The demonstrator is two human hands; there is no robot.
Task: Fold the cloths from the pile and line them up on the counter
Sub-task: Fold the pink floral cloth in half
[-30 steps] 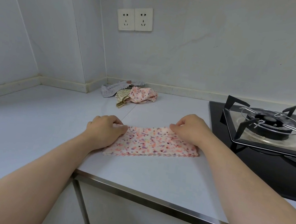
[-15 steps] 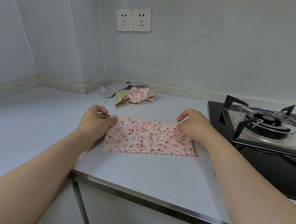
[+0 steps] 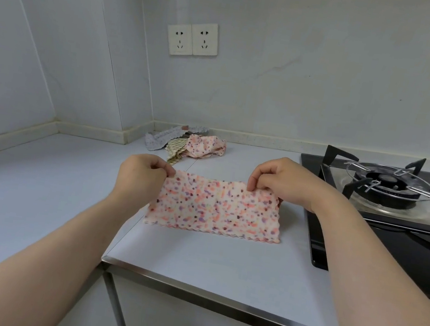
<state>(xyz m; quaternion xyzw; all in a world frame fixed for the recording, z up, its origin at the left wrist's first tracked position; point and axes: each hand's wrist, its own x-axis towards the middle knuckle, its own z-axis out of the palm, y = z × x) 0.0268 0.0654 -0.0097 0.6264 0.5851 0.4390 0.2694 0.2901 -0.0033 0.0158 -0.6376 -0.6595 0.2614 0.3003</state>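
Folding stage, 1 cloth in hand. The left hand (image 3: pixel 142 177) and right hand (image 3: pixel 283 184) each pinch a far corner of the speckled cloth (image 3: pixel 215 207) between thumb and curled fingers. Its near scalloped edge lies on the counter (image 3: pixel 208 256), and the far edge looks raised a little. The cloth forms a long rectangle between the 2 hands, probably with 1 fold already made, though the layers cannot be counted. The pile (image 3: pixel 188 145) of unfolded cloths sits well behind, near the wall corner; the stove (image 3: pixel 388 188) stands to the right, near the cloth's end. No folded cloth is seen set out in a line, so the task is judged early. Next move — likely a 2nd fold, bringing matching corners together squarely, then pressing flat and placing the cloth where a row can begin.
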